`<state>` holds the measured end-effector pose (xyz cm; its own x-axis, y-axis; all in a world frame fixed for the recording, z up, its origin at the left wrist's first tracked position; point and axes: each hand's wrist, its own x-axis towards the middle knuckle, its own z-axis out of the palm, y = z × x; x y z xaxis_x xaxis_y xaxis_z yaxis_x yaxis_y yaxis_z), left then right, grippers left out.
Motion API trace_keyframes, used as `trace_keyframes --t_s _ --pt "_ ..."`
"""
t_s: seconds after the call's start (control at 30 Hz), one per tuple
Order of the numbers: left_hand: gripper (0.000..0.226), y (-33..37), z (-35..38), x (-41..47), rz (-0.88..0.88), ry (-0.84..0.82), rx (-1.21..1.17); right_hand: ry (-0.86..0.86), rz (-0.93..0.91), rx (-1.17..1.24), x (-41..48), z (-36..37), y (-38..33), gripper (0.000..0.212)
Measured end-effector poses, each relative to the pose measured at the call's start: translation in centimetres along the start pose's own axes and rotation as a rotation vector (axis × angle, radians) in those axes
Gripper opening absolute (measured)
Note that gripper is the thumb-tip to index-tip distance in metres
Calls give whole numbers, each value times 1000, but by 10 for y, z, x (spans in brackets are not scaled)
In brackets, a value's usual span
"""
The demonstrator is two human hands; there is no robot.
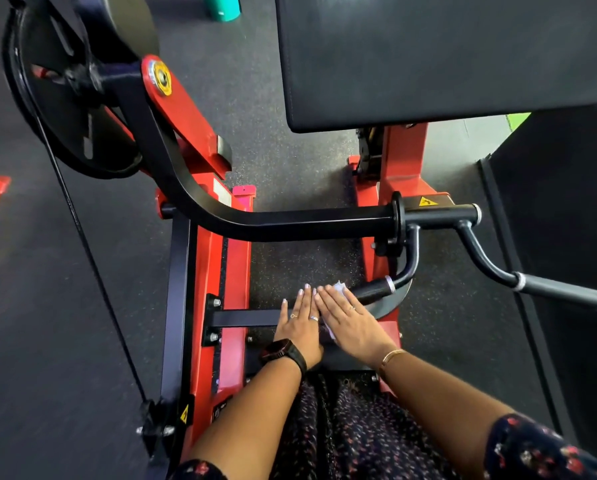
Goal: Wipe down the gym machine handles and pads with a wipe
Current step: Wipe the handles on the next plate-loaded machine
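I sit at a red and black gym machine. My right hand (347, 315) lies flat, fingers stretched, pressing a white wipe (339, 288) onto the near end of the left handle grip (373, 291). The wipe peeks out past the fingertips and under the palm. Beside it, touching, my left hand (298, 318) is flat too, with a watch on the wrist and nothing seen in it. The right handle grip (563, 292) sticks out bare to the right. A large black arm pad (428, 57) hangs above and ahead.
A black lever arm (307, 221) crosses in front of my hands. A weight plate (72, 98) sits at upper left on the red frame (234, 271). A cable (92, 258) runs down the left. A teal object (220, 6) stands on the dark rubber floor (47, 306).
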<state>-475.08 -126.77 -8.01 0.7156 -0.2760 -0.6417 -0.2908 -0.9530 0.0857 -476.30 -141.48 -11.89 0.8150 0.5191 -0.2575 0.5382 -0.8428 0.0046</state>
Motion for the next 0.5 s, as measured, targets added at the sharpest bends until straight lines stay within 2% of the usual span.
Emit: trace_keyframes --t_s 0.1,0.2,0.33,0.5 --pt "92 0 1 0 2 11 -4 54 -174 -116 -18 5 35 61" --pt "94 1 2 0 0 20 -28 105 -215 -212 -36 9 76 64" --pt "96 2 4 0 -9 27 -39 114 -60 -194 -50 10 96 66" --pt "99 1 4 0 -11 26 -24 160 329 68 -55 20 40 69"
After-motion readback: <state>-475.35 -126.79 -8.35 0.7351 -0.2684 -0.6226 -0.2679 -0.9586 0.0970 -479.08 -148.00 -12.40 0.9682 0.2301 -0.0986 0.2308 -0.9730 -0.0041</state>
